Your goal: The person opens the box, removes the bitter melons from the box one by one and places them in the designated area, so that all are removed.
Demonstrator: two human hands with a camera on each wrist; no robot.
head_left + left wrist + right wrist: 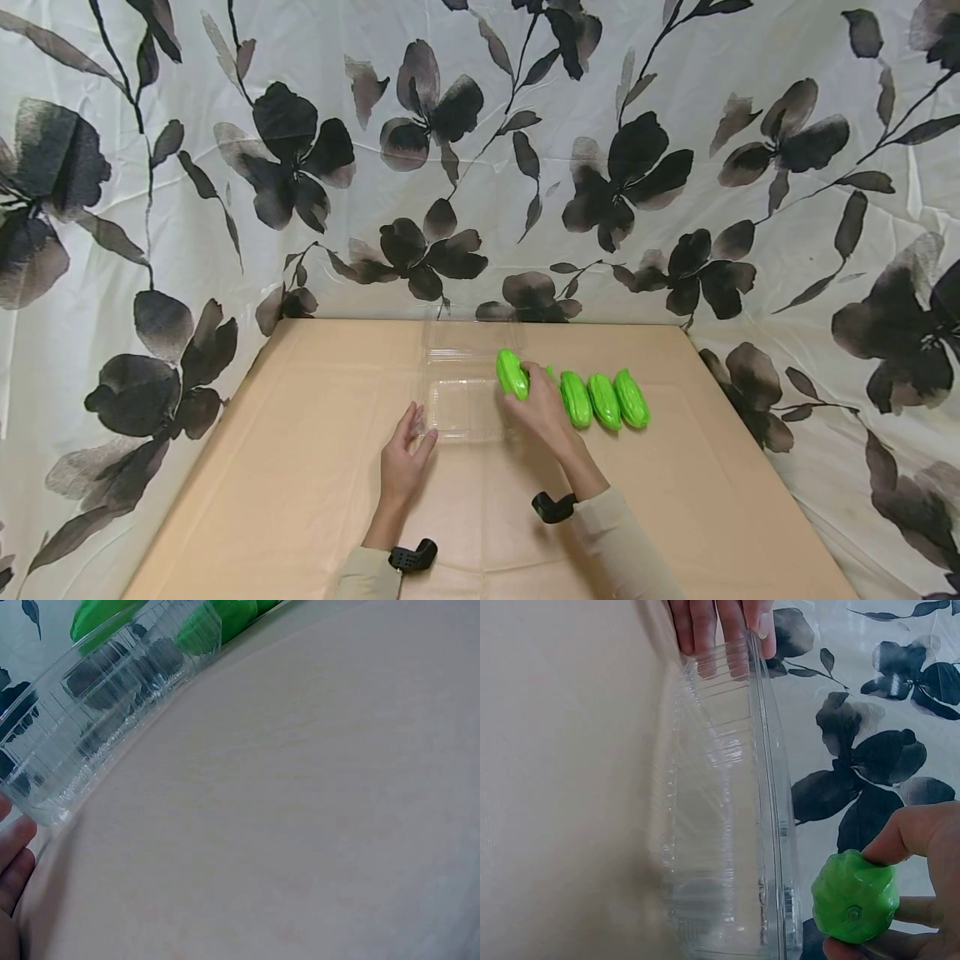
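Observation:
My right hand (pixel 542 407) grips a shiny green toy cucumber (pixel 513 374) with ribbed sides, held up over the right part of a clear plastic container (pixel 459 410). In the right wrist view, the thumb and fingers surround the cucumber (pixel 855 898), whose round end faces the camera. At the container's front left corner, my left hand (pixel 402 467) holds the plastic between thumb and fingers. The container lies open, its clear lid (pixel 474 337) folded back towards the cloth. From the left wrist, only some fingertips (pixel 16 844) show beside the container wall (pixel 97 720).
Several more green toy cucumbers (pixel 604 402) stand in a row right of the container, one partly hidden behind my right hand. A tan cover (pixel 300 500) lies over the table. Behind it hangs a white cloth with dark flowers (pixel 555 167).

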